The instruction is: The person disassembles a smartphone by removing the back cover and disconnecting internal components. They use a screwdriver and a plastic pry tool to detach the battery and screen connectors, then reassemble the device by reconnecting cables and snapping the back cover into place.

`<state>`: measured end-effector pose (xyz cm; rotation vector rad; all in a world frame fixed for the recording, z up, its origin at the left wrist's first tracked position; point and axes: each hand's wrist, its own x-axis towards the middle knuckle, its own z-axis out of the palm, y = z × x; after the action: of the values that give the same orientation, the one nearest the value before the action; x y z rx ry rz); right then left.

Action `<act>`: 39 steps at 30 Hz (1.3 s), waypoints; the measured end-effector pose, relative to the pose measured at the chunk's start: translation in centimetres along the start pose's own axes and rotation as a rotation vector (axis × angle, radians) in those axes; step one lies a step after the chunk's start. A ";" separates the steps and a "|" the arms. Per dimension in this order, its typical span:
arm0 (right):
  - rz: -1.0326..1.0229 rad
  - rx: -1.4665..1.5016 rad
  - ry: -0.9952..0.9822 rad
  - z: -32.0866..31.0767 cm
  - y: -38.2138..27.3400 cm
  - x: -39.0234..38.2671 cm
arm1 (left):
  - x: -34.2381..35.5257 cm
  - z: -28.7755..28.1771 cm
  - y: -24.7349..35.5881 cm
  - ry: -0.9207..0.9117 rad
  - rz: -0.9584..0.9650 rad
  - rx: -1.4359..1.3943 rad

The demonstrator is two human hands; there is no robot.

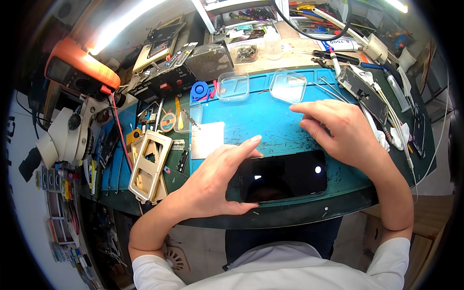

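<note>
A smartphone (285, 181) with a dark, glossy screen lies sideways near the mat's front edge. Two bright spots show on its screen. My left hand (212, 181) grips its left end, thumb at the near edge and fingers at the far edge. Above the phone's right end, my right hand (336, 128) hovers with index finger and thumb apart and nothing visible between them. The blue work mat (246, 123) bears dark scuffs under and around the phone. A white square sheet (208, 140) lies just beyond my left hand.
Two clear plastic boxes (233, 87) stand along the mat's far side. Left are gold-coloured frames (151, 164), a solder reel (168, 122) and an orange multimeter (79, 65). At right lie an opened device board (362, 94), cables and tweezers (331, 91).
</note>
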<state>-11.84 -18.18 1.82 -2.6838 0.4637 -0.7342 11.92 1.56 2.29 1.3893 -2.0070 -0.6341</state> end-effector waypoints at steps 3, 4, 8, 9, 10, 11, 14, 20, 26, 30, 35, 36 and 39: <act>0.003 -0.001 -0.003 -0.1 0.0 0.0 | 0.0 0.0 0.0 -0.003 0.000 0.003; -0.001 0.000 0.000 0.0 0.1 0.0 | 0.0 0.0 0.0 -0.004 -0.001 0.003; 0.007 0.009 -0.003 0.0 0.1 0.0 | 0.0 0.1 0.0 -0.006 -0.007 0.007; 0.003 0.007 -0.001 0.0 0.1 0.0 | 0.1 0.1 0.0 -0.008 -0.010 0.008; 0.000 0.005 0.002 0.0 0.1 0.0 | 0.0 0.0 0.0 -0.010 -0.013 0.010; -0.003 0.003 0.005 0.0 0.1 0.1 | 0.0 0.0 0.0 -0.012 -0.015 0.011; 0.013 0.007 -0.010 -0.1 0.1 0.1 | 0.0 0.0 0.1 -0.020 -0.025 0.017; 0.004 0.003 -0.004 -0.2 0.1 0.1 | 0.0 -0.1 0.1 -0.033 -0.019 0.055; 0.009 0.009 -0.009 -0.3 0.0 0.1 | 0.1 -0.1 0.2 -0.021 -0.023 0.013; 0.009 0.014 -0.019 -0.3 0.0 0.2 | 0.1 -0.1 0.2 -0.021 -0.025 0.015; 0.010 0.016 -0.009 -0.2 0.2 0.1 | 0.1 -0.2 0.2 -0.039 -0.027 0.053; 0.012 0.016 -0.009 -0.2 0.3 0.0 | 0.1 -0.2 0.2 -0.035 -0.035 0.043; 0.031 0.007 -0.018 0.0 0.4 0.0 | 0.0 0.0 0.3 -0.021 -0.056 0.016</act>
<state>-11.93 -18.54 1.73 -2.6681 0.4953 -0.7008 11.75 1.67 2.45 1.4590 -1.9998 -0.6611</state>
